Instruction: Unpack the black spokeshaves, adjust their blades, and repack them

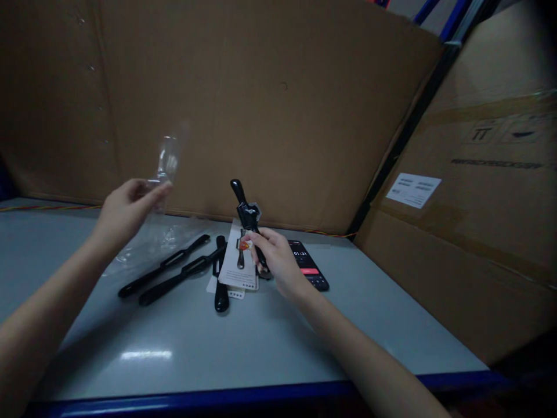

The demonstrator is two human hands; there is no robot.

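My left hand [128, 212] is raised at the left, its thumb and fingers closed on a clear plastic package [167, 157]. My right hand [278, 258] grips a black spokeshave [249, 216] by its lower handle, with the other handle pointing up and a silvery blade part at its middle. Just left of those fingers is a printed card [235, 264] showing a picture of the tool; whether the hand also holds it I cannot tell. Beside it lie several black slotted tool bodies with two handles, among them a left one [163, 267] and one partly under the card [221, 299].
More clear plastic packaging [148, 244] lies at the back left of the grey table [209, 360]. A phone [311, 267] showing a timer is right of my right hand. Large cardboard boxes stand behind [261, 116] and at the right [456, 232].
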